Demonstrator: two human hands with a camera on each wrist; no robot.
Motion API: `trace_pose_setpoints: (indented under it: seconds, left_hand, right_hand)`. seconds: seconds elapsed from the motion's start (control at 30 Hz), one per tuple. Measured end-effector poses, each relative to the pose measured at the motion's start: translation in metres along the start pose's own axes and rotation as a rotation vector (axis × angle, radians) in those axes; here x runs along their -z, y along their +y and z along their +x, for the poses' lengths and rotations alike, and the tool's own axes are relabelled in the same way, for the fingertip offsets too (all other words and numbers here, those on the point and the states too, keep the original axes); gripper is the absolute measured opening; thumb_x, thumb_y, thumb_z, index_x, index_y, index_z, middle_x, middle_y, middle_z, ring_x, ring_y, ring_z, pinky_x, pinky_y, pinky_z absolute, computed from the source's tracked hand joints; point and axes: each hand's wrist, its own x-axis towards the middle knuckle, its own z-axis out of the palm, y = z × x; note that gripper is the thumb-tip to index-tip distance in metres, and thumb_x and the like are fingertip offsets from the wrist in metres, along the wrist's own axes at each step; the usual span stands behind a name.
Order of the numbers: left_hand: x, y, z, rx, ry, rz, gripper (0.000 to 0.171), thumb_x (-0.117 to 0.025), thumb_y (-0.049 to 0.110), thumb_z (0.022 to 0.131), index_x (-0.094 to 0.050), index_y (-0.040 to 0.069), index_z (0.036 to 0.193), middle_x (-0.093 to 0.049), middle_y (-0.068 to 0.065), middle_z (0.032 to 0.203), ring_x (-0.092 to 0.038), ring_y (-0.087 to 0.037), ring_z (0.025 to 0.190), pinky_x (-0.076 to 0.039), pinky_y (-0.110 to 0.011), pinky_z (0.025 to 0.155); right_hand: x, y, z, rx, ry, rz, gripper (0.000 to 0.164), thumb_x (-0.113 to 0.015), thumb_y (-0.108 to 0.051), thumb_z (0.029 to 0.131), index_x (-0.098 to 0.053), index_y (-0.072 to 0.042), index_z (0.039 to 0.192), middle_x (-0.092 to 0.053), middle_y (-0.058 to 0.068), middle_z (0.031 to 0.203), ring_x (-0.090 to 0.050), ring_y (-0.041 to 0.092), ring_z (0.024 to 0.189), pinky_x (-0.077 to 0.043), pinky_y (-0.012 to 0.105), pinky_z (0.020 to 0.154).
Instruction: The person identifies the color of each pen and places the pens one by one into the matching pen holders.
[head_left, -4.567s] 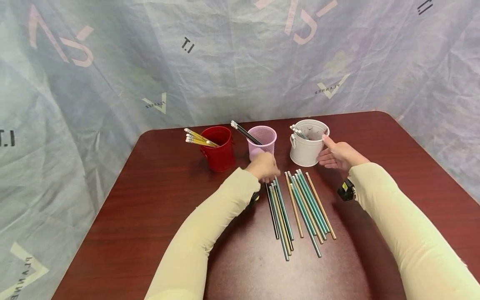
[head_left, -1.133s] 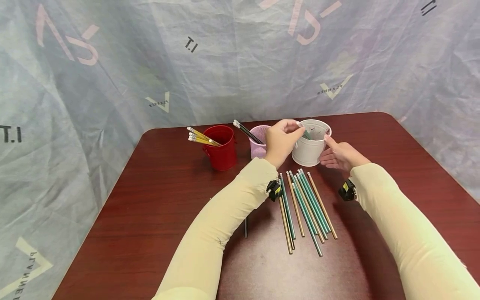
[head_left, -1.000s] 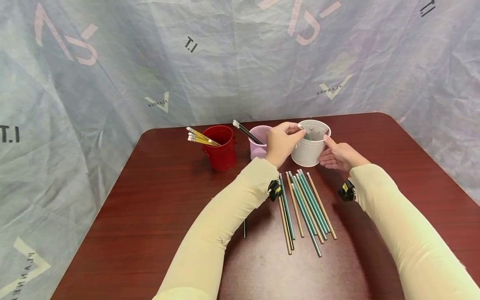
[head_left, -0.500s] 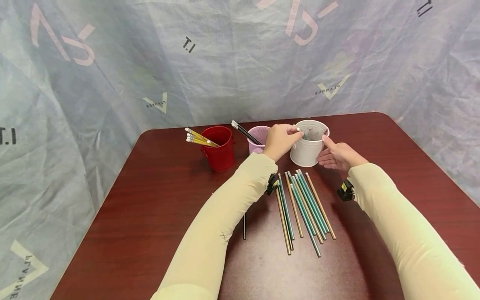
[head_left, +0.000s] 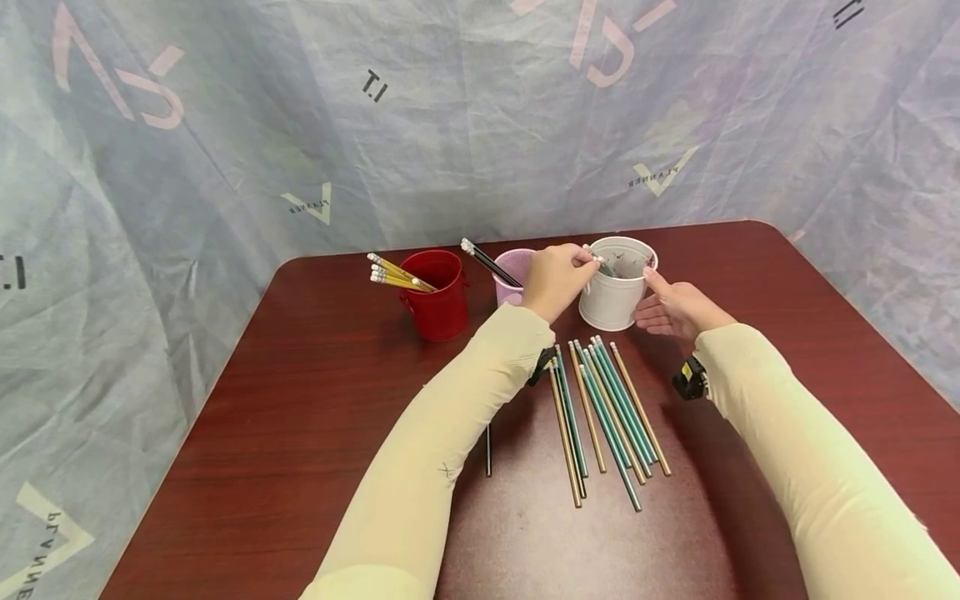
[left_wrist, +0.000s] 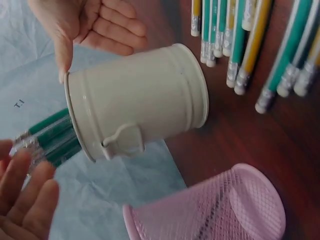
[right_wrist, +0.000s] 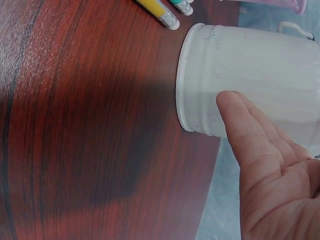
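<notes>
A white metal bucket (head_left: 611,298) stands at the table's back right. Several green pencils (left_wrist: 52,132) with white erasers lean out over its left rim. My left hand (head_left: 557,282) reaches to that rim; its fingertips are at the eraser ends, fingers loosely spread in the left wrist view. Whether they touch a pencil is hard to tell. My right hand (head_left: 678,308) steadies the bucket's right side, thumb on the rim, the other fingers straight along the wall. In the right wrist view the palm is in the lower right, beside the bucket (right_wrist: 250,75).
A pink mesh cup (head_left: 508,292) with black pencils is partly hidden by my left hand. Farther left, a red bucket (head_left: 439,312) holds yellow pencils. Loose green, gold and dark pencils (head_left: 618,417) lie in front of the buckets on the brown table (head_left: 300,400).
My left hand went from the loose pencils to the white bucket, lowered a green pencil into it, and has just shifted slightly left from the erasers. My right hand stays put.
</notes>
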Motion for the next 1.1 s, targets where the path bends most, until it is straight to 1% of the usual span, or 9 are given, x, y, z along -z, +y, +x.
trace_pose_setpoints:
  seconds: [0.07,0.17,0.27,0.37,0.43,0.7,0.87,0.97,1.1]
  left_hand:
    - [0.002,-0.006,-0.002,0.029,-0.052,0.044,0.016,-0.067,0.025,0.089,-0.076,0.011,0.091,-0.072,0.001,0.086,-0.062,-0.013,0.077,-0.045,-0.020,0.067]
    - [0.008,-0.016,-0.005,0.074,-0.157,0.164,0.016,-0.066,0.024,0.087,-0.077,0.014,0.084,-0.072,0.004,0.083,-0.063,-0.013,0.077,-0.046,-0.021,0.068]
    - [0.013,-0.026,-0.010,0.132,-0.342,0.244,0.017,-0.066,0.020,0.083,-0.074,0.010,0.071,-0.070,0.001,0.070,-0.064,-0.012,0.065,-0.047,-0.021,0.060]
    - [0.019,-0.036,-0.019,0.183,-0.526,0.284,0.024,-0.068,0.019,0.082,-0.063,0.007,0.061,-0.064,-0.003,0.056,-0.057,-0.011,0.047,-0.045,-0.021,0.050]
    - [0.023,-0.043,-0.026,0.203,-0.586,0.314,0.026,-0.069,0.019,0.082,-0.058,0.009,0.061,-0.062,-0.004,0.053,-0.055,-0.011,0.043,-0.045,-0.021,0.048]
    - [0.033,-0.075,-0.048,0.310,-0.600,0.419,0.024,-0.068,0.025,0.084,-0.060,0.010,0.067,-0.063,-0.004,0.054,-0.059,-0.013,0.048,-0.043,-0.027,0.048]
    - [0.031,-0.095,-0.060,0.372,-0.553,0.458,0.027,-0.069,0.031,0.084,-0.061,0.010,0.069,-0.062,-0.004,0.062,-0.059,-0.018,0.058,-0.045,-0.030,0.051]
    - [0.027,-0.107,-0.064,0.404,-0.564,0.471,0.028,-0.071,0.031,0.082,-0.060,0.011,0.066,-0.059,-0.003,0.064,-0.056,-0.020,0.063,-0.045,-0.031,0.052]
    - [0.021,-0.114,-0.067,0.435,-0.590,0.439,0.030,-0.073,0.027,0.081,-0.057,0.012,0.060,-0.055,0.000,0.056,-0.056,-0.018,0.060,-0.042,-0.028,0.051]
  right_hand:
    - [0.001,0.001,0.000,0.001,-0.002,-0.005,0.087,-0.021,-0.056,0.099,-0.032,0.024,0.132,-0.063,0.021,0.109,-0.065,0.013,0.085,-0.051,0.036,0.089]
    - [0.003,0.000,-0.001,0.010,-0.003,-0.009,0.088,-0.020,-0.057,0.098,-0.032,0.024,0.132,-0.062,0.023,0.111,-0.065,0.013,0.085,-0.051,0.035,0.088]
    - [0.004,0.000,-0.001,0.013,-0.005,-0.010,0.088,-0.020,-0.056,0.099,-0.031,0.025,0.132,-0.061,0.024,0.113,-0.065,0.012,0.084,-0.051,0.035,0.089]
    - [0.003,0.001,-0.001,0.013,-0.012,-0.006,0.088,-0.020,-0.056,0.099,-0.030,0.025,0.133,-0.059,0.026,0.115,-0.065,0.012,0.085,-0.050,0.037,0.091]
    - [0.002,0.001,-0.001,0.012,-0.013,-0.004,0.088,-0.020,-0.056,0.099,-0.030,0.024,0.133,-0.058,0.028,0.118,-0.065,0.013,0.086,-0.049,0.038,0.092]
    - [0.000,0.001,-0.001,0.017,-0.006,-0.018,0.091,-0.017,-0.058,0.098,-0.030,0.025,0.133,-0.046,0.037,0.131,-0.065,0.014,0.088,-0.048,0.039,0.094]
    - [-0.001,0.000,-0.002,0.003,-0.008,-0.014,0.091,-0.017,-0.058,0.098,-0.028,0.024,0.134,-0.041,0.037,0.135,-0.065,0.015,0.091,-0.045,0.042,0.097]
    - [-0.001,0.000,-0.001,0.002,-0.010,-0.009,0.090,-0.017,-0.057,0.098,-0.027,0.024,0.134,-0.044,0.037,0.134,-0.065,0.014,0.089,-0.046,0.041,0.096]
    - [0.000,0.000,0.000,0.003,-0.017,-0.011,0.089,-0.017,-0.056,0.098,-0.027,0.025,0.134,-0.045,0.037,0.133,-0.065,0.013,0.088,-0.047,0.040,0.095]
